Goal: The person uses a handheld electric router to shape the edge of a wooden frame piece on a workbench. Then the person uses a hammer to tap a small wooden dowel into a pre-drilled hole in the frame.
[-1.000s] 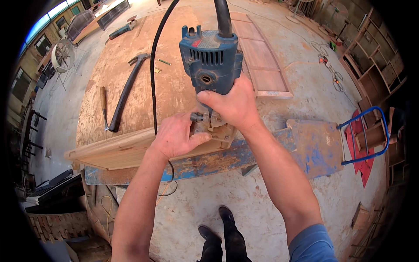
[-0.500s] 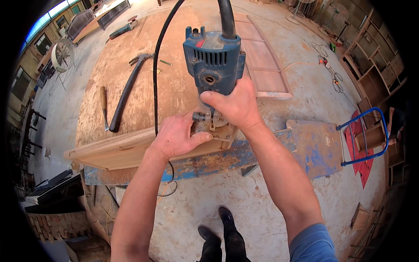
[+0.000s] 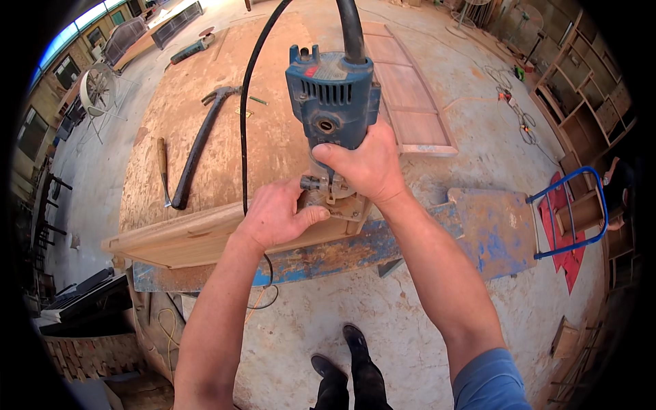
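My right hand (image 3: 372, 164) is wrapped round the lower body of a blue trim router (image 3: 328, 102), its thumb across the front. The router stands upright on the right end of a long wooden workpiece (image 3: 181, 239), which lies along the bench's near edge. At the router's base, my left hand (image 3: 277, 215) grips from the left, the thumb lying on the base plate; its fingertips are hidden behind the base and wood. The bit is hidden too. A black cord (image 3: 243, 116) hangs past my left hand.
On the plywood worktop (image 3: 154, 123) lie a hammer (image 3: 199, 147), a chisel (image 3: 162, 171) and, farther off, an angle grinder (image 3: 191, 50). A panelled wooden frame (image 3: 413, 96) lies beyond the router. Rightward stands a blue-handled trolley (image 3: 605, 205); part of another person shows near the right rim.
The router and both hands hold nearly the same place on the workpiece, with the router's top shifted slightly left. At the right rim, the other person's arm has moved.
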A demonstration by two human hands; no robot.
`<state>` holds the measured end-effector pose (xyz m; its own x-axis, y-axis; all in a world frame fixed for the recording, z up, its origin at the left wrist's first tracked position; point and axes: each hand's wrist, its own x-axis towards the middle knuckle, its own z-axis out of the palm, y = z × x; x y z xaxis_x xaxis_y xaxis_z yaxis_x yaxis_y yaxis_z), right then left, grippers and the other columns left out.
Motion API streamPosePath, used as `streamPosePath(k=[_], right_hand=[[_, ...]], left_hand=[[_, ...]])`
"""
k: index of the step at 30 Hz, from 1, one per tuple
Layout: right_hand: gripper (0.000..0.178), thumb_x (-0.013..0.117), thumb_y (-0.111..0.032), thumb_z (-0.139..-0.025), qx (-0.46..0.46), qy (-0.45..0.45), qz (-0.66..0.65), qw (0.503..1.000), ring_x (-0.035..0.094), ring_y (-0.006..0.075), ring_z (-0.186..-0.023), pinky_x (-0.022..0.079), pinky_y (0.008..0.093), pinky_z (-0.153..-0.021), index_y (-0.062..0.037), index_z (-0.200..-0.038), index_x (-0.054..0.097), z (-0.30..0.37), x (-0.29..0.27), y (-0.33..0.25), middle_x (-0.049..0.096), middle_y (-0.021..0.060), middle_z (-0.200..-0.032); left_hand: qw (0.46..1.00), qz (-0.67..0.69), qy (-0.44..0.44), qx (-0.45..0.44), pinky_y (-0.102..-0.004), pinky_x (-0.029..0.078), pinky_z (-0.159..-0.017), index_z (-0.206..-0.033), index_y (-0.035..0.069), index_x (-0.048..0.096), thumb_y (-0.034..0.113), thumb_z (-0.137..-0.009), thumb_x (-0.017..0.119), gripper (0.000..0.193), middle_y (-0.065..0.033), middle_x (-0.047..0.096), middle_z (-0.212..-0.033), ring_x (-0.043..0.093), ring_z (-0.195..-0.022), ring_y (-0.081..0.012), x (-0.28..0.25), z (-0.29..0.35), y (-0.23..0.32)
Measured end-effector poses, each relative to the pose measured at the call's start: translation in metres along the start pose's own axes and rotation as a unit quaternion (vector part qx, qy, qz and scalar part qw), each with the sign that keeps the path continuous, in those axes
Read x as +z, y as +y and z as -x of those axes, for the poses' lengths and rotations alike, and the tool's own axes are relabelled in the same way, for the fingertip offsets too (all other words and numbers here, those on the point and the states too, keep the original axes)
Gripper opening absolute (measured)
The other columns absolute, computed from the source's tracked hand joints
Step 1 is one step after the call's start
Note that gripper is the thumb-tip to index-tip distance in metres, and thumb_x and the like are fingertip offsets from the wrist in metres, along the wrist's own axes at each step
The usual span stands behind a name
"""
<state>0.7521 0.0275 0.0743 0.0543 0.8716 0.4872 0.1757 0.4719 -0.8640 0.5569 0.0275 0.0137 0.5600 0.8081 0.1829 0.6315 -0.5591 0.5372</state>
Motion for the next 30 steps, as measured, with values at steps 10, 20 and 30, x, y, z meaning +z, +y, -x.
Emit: streamPosePath(k=[10,20,30], right_hand=[[0.055,0.087,-0.024,-0.066,0.010,-0.003,0.014,1.000,0.067,0.0190,-0.084,0.055,0.0351,-0.081,0.0001,-0.109,0.063,-0.0057,0.0015,0.0049,0.073,0.0104,-0.095],[0.055,0.087,-0.023,-0.066,0.027,-0.008,0.022,0.999,0.067,0.0187,-0.084,0.055,0.0349,-0.080,0.0001,-0.110,0.063,-0.0070,0.0013,0.0041,0.073,0.0103,-0.095],[0.054,0.088,-0.021,-0.067,-0.004,0.008,0.011,1.000,0.066,0.0168,-0.084,0.055,0.0341,-0.080,0.0000,-0.110,0.063,-0.0074,0.0031,0.0059,0.073,0.0092,-0.096]], left_hand=[[1.000,-0.013,-0.002,-0.013,-0.0531,0.044,-0.067,-0.081,-0.002,0.063,0.065,-0.084,0.066,0.067,-0.0256,0.062,-0.075,0.059,-0.078,-0.0490,0.0001,0.0003,-0.0005],[1.000,-0.017,-0.013,-0.019,-0.0527,0.046,-0.068,-0.079,-0.002,0.063,0.063,-0.086,0.064,0.066,-0.0261,0.062,-0.077,0.059,-0.081,-0.0495,0.0007,0.0000,-0.0004],[1.000,-0.023,0.011,0.002,-0.0520,0.047,-0.068,-0.082,-0.001,0.066,0.062,-0.086,0.066,0.063,-0.0239,0.064,-0.077,0.062,-0.080,-0.0465,0.0022,0.0012,-0.0009]])
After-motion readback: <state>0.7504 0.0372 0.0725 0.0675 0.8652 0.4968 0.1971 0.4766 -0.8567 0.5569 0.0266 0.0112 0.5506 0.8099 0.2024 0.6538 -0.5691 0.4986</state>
